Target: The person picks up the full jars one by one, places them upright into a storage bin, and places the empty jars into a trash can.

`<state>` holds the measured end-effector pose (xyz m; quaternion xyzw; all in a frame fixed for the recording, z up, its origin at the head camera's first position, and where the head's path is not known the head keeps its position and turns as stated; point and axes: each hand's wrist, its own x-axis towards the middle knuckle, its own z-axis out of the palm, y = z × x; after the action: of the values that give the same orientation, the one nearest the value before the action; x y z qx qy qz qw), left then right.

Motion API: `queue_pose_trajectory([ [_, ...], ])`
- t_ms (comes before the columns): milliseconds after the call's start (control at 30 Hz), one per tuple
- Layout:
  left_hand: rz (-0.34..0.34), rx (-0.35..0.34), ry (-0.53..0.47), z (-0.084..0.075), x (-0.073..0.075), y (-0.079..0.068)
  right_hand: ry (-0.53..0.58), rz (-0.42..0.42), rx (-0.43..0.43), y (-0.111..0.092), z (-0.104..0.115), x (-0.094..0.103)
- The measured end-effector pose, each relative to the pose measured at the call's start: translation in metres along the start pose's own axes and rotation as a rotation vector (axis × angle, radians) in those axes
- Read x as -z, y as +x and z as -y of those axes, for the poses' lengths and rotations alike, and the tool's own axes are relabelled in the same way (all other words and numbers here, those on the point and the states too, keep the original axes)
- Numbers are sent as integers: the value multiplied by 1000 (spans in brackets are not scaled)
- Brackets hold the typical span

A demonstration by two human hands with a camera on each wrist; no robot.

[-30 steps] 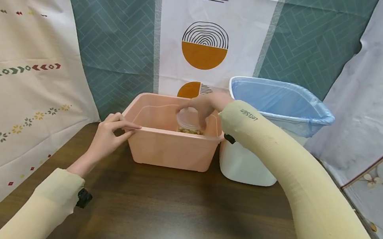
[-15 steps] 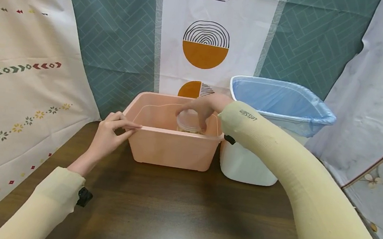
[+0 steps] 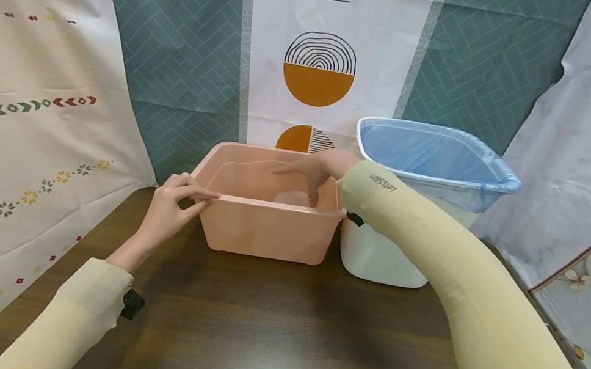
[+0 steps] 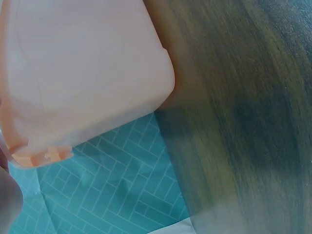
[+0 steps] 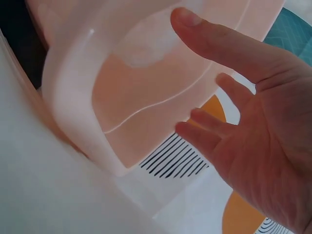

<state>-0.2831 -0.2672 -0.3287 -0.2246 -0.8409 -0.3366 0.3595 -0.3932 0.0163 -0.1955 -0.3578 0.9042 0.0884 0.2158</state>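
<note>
A pink plastic basin [image 3: 267, 233] stands on the dark wooden table against the patterned cloth. At its front left corner, my left hand [image 3: 172, 205] pinches the rim between thumb and fingers. Only a blurred bit of that hand [image 4: 9, 202] shows in the left wrist view. Inside the basin sits a round clear-lidded container [image 3: 291, 197], mostly hidden behind the front wall. Over it is my right hand [image 3: 312, 173], fingers spread and apart from the lid. The right wrist view shows that hand [image 5: 268, 126] holding nothing.
A white bin [image 3: 382, 247] lined with a blue bag [image 3: 427, 151] stands right beside the basin, under my right forearm. Cloths hang behind and on both sides. The wooden table [image 3: 256, 321] extends in front.
The container has gone lower into the basin. My right hand has let go of it, and its fingers have spread. My left hand stays at the rim.
</note>
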Motion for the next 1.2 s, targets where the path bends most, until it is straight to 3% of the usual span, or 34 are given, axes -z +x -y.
queue_pose_trajectory([
  [200, 2, 0, -2, -2, -1, 1, 48, -40, 16, -5, -2, 1],
  [400, 0, -3, -7, -2, -2, 0, 44, -73, 84, -10, -4, 3],
  [633, -2, -9, -4, -2, -2, 0, 25, -179, 109, -17, -3, 5],
  [933, 2, -53, 38, 0, -1, -3, -30, -373, 163, -33, 12, -16],
  [1200, -15, -65, 48, 0, -3, -4, -17, -670, 240, -67, 21, -47],
])
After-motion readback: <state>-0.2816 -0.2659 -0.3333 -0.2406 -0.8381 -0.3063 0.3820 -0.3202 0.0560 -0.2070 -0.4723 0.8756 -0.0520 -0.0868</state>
